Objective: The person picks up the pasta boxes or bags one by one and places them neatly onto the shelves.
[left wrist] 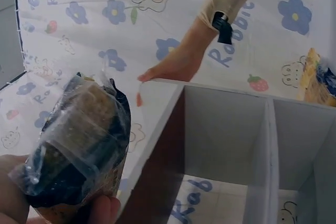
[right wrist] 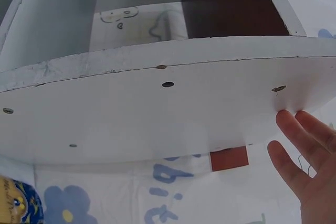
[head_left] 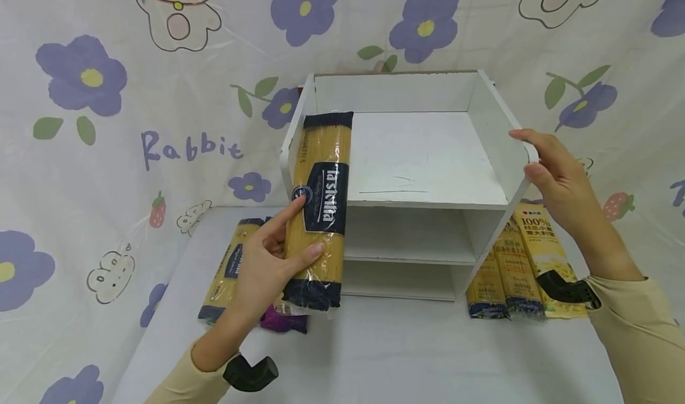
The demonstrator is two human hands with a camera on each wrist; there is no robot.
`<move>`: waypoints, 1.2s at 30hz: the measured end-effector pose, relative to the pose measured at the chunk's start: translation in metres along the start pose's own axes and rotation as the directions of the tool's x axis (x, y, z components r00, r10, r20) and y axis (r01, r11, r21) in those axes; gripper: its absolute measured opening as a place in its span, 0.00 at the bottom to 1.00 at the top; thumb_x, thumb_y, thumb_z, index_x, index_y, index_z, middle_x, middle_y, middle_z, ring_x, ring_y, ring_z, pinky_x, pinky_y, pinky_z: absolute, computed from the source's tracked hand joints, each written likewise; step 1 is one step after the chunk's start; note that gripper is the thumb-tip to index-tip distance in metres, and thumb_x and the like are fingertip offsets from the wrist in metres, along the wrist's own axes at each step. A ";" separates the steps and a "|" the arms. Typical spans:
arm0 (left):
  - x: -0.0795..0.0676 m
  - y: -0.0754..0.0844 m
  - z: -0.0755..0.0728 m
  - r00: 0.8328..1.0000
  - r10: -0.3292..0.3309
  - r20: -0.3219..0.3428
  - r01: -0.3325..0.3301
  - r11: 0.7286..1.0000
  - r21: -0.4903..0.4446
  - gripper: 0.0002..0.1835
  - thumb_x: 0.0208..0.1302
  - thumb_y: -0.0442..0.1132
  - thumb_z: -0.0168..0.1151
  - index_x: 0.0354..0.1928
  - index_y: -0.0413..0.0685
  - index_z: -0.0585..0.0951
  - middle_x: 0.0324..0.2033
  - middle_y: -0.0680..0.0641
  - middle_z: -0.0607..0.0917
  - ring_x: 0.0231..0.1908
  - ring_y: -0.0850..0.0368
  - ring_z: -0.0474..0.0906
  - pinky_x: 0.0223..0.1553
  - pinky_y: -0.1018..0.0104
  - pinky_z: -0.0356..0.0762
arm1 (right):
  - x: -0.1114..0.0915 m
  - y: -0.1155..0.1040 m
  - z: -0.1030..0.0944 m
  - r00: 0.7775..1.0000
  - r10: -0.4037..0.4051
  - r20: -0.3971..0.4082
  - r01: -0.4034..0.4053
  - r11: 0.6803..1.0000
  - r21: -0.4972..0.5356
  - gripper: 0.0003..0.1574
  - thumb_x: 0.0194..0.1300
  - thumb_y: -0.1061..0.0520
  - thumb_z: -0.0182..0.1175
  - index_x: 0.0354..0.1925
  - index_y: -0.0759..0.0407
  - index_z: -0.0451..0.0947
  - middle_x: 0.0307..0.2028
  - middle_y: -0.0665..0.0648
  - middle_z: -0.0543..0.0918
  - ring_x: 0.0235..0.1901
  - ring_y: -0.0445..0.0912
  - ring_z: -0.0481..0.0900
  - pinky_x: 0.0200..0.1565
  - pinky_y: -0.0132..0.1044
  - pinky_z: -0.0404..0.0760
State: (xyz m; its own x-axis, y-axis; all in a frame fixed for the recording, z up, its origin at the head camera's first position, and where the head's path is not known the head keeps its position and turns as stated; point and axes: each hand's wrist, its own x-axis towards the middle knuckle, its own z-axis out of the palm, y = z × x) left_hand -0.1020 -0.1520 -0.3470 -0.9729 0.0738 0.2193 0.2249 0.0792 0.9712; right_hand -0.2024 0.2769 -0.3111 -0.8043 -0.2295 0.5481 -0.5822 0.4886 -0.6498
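Observation:
My left hand [head_left: 264, 264] grips a pack of spaghetti [head_left: 321, 252], clear plastic with dark blue ends and a dark blue label, thumb across its front and index finger along the left edge. The pack is held upright before the left part of a white shelf unit [head_left: 423, 160]. In the left wrist view the crinkled end of the spaghetti pack [left wrist: 84, 129] faces the camera. My right hand [head_left: 567, 181] holds the front upper corner of the unit's right side panel, index finger over the edge and thumb at the front. Other right fingers [right wrist: 294, 135] touch the panel's outer face.
Left of the unit lie another spaghetti pack [head_left: 227, 276] and a purple packet [head_left: 283, 320], partly hidden by my left hand. On the right are several pasta packs, including a yellow one [head_left: 546, 255]. A patterned cloth [head_left: 176, 88] hangs behind the white tabletop [head_left: 407, 356].

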 end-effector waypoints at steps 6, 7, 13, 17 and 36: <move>-0.001 0.015 -0.004 0.990 -0.135 0.036 0.138 0.986 -0.090 0.32 0.65 0.38 0.65 0.70 0.69 0.70 0.56 0.39 0.81 0.45 0.56 0.87 0.43 0.62 0.87 | 0.000 -0.001 -0.001 1.000 0.024 -0.002 -0.024 1.000 -0.016 0.28 0.77 0.58 0.49 0.72 0.48 0.65 0.62 0.33 0.69 0.56 0.34 0.68 0.49 0.15 0.67; -0.001 0.017 -0.005 0.987 -0.151 0.048 0.155 0.982 -0.104 0.32 0.66 0.39 0.65 0.70 0.69 0.69 0.57 0.40 0.80 0.46 0.56 0.86 0.44 0.62 0.86 | 0.000 -0.001 -0.001 1.000 0.020 -0.004 -0.020 1.000 -0.019 0.28 0.77 0.58 0.48 0.72 0.48 0.65 0.62 0.33 0.68 0.56 0.34 0.68 0.48 0.15 0.67; -0.007 0.023 -0.010 0.983 -0.087 0.164 0.119 0.973 -0.196 0.34 0.66 0.40 0.62 0.73 0.60 0.64 0.68 0.43 0.69 0.57 0.55 0.78 0.51 0.66 0.83 | 0.000 -0.001 0.000 1.000 0.009 -0.012 -0.009 1.000 -0.009 0.28 0.77 0.58 0.48 0.72 0.49 0.65 0.62 0.34 0.69 0.56 0.33 0.68 0.48 0.16 0.66; -0.010 0.018 -0.013 0.960 0.023 0.279 0.044 0.972 -0.232 0.44 0.61 0.53 0.68 0.76 0.60 0.58 0.75 0.48 0.57 0.66 0.51 0.68 0.56 0.66 0.81 | -0.001 0.000 0.000 1.000 0.013 -0.010 -0.013 1.000 -0.009 0.28 0.77 0.58 0.48 0.72 0.49 0.65 0.62 0.33 0.69 0.57 0.32 0.68 0.48 0.15 0.67; -0.006 0.001 -0.011 0.979 0.010 0.203 0.016 0.992 -0.127 0.48 0.54 0.39 0.76 0.74 0.65 0.60 0.70 0.49 0.65 0.64 0.51 0.70 0.55 0.65 0.82 | 0.000 0.001 0.000 1.000 -0.010 0.002 0.010 1.000 0.002 0.28 0.77 0.58 0.47 0.72 0.50 0.64 0.64 0.36 0.68 0.60 0.31 0.68 0.51 0.15 0.68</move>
State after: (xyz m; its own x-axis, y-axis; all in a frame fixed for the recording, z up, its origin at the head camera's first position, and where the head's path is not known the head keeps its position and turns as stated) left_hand -0.0964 -0.1637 -0.3467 -0.9391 0.2752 0.2057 0.2008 -0.0463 0.9785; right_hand -0.2027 0.2773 -0.3120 -0.7984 -0.2362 0.5539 -0.5909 0.4843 -0.6452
